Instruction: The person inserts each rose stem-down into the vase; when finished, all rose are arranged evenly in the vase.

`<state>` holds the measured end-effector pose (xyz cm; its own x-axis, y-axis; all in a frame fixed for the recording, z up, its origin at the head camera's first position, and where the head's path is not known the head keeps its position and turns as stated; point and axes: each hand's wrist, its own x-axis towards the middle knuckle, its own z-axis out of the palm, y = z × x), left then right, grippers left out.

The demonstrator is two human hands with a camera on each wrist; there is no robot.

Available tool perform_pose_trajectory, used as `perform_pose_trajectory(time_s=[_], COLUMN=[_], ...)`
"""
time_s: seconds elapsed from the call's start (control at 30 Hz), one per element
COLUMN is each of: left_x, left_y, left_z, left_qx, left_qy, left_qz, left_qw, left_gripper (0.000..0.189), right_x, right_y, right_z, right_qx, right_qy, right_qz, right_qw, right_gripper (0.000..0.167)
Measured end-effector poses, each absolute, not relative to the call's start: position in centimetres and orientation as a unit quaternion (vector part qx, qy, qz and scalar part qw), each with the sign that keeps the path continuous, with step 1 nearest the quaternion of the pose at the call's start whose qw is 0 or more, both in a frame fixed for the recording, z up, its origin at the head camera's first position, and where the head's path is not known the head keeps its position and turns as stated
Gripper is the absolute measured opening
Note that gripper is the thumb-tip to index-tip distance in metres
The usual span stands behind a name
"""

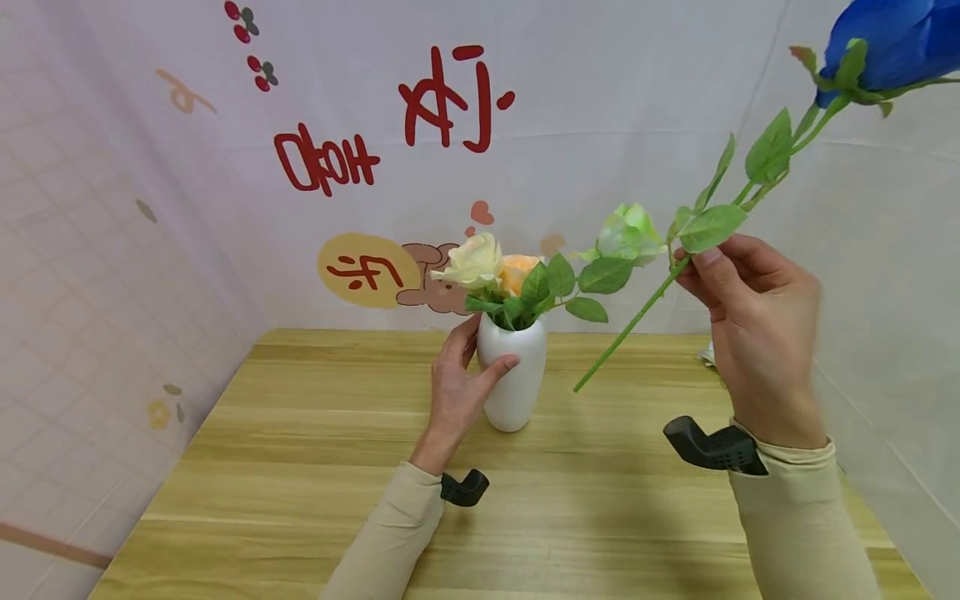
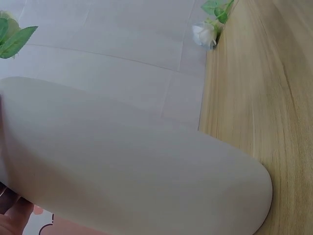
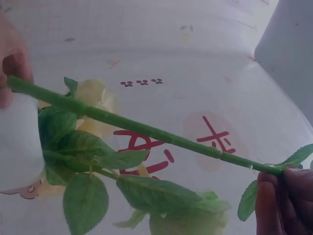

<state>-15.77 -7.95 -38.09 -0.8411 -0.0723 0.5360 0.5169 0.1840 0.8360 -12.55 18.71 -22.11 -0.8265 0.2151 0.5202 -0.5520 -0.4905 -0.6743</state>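
A white vase stands upright on the table, holding a cream rose, an orange rose and a pale green rose that leans out to the right. My left hand grips the vase from its left side, thumb across the front and fingers behind. In my right hand, thumb and fingers pinch the stem of a blue artificial rose. Its head is up at the top right, partly out of frame. The bare stem end slants down toward the vase, apart from its mouth in the head view.
The wooden table ends against a white wall sheet with red lettering and cartoon prints. A white flower lies near the table's far right edge, mostly hidden behind my right hand in the head view.
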Motion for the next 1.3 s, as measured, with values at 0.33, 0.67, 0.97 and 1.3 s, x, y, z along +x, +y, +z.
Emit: perform_pose_trajectory(time_s=[0.33,0.67,0.97,1.3], left_x=[-15.8,-15.7,-15.6,-15.5], left_y=[-8.0,-7.9,-8.0,-8.1], left_z=[-37.9,-37.8,-38.0,-37.9], left_qx=[-0.162,-0.156,-0.157,-0.155], left_qy=[-0.731,-0.734,-0.734,-0.735], left_qz=[-0.620,-0.619,-0.619,-0.619], left_qw=[0.235,0.232,0.231,0.228], left_gripper=[0.073,0.072,0.074,0.073], right_x=[-14.9,-16.0,-17.0,-17.0], right_y=[15.2,13.3,12.0,10.8], right_z=[-20.3,-19.7,-19.5,-20.9], right_qx=[0.188,0.191,0.202,0.202], right_qy=[-0.448,-0.477,-0.515,-0.625], right_qz=[0.835,0.814,0.779,0.673], right_qw=[0.258,0.270,0.296,0.342], right_gripper=[0.024,0.021,0.015,0.012])
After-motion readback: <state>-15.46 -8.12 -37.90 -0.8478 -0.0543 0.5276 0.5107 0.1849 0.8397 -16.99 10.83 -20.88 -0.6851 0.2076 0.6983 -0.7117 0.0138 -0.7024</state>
